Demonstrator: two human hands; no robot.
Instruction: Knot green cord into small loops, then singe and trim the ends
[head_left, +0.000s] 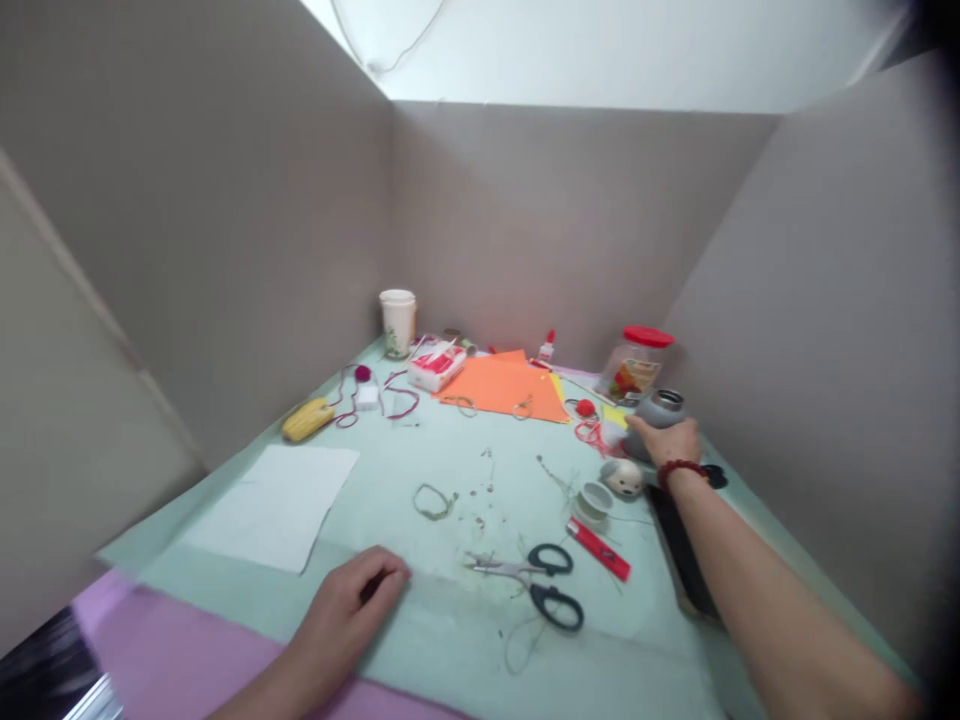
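Note:
At the right side of the table, my right hand is wrapped round a grey metal bottle whose mouth shows uncapped. A small dog-faced object and a spool of thread sit just in front of it. Under my right forearm lies a dark phone-like slab. My left hand rests on the table's near edge, fingers curled in with nothing visible in them. To its right are scissors with dark handles and a red lighter. A knotted cord loop lies beyond.
White paper lies left. Farther back are a yellow thread bundle, a paper cup, a tissue pack, orange sheets and a red-lidded jar. Grey partitions enclose the table.

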